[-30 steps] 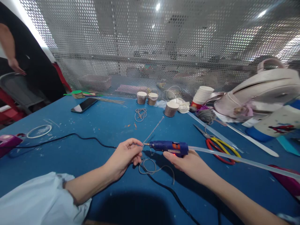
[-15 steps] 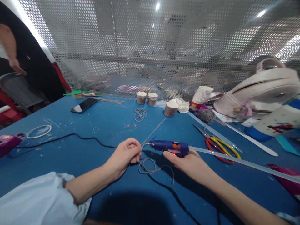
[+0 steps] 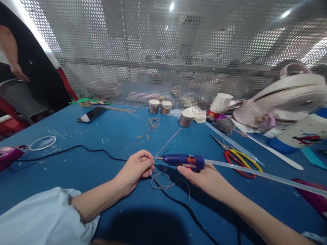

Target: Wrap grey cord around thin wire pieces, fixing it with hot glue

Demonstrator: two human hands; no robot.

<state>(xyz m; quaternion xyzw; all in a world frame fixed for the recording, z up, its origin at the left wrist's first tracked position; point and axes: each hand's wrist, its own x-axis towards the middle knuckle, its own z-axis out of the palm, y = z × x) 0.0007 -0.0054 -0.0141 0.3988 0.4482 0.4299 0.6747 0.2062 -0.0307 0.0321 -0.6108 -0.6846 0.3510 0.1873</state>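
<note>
My left hand (image 3: 140, 166) pinches one end of a thin stick wrapped in cord (image 3: 167, 142), which slants away to the upper right. In my right hand (image 3: 201, 174) is a blue hot glue gun (image 3: 182, 160), its red light on and its metal nozzle close to the pinched end. Whether the nozzle touches the stick I cannot tell. A long clear glue stick (image 3: 255, 172) sticks out of the gun's back. Below the nozzle, a loose grey cord (image 3: 165, 185) lies curled on the blue table (image 3: 122, 136).
Red-and-yellow scissors (image 3: 240, 160) lie right of the gun. Wrapped cups (image 3: 186, 118), stacked paper cups (image 3: 220, 103), grey yarn (image 3: 224, 126) and a pale bag (image 3: 281, 95) stand behind. Leftward are a phone (image 3: 92, 114), a white ring (image 3: 42, 143) and a black cable (image 3: 97, 149). A person (image 3: 17, 68) is at far left.
The glue gun in my right hand has shifted very slightly left and down. My left hand holds the stick in the same place.
</note>
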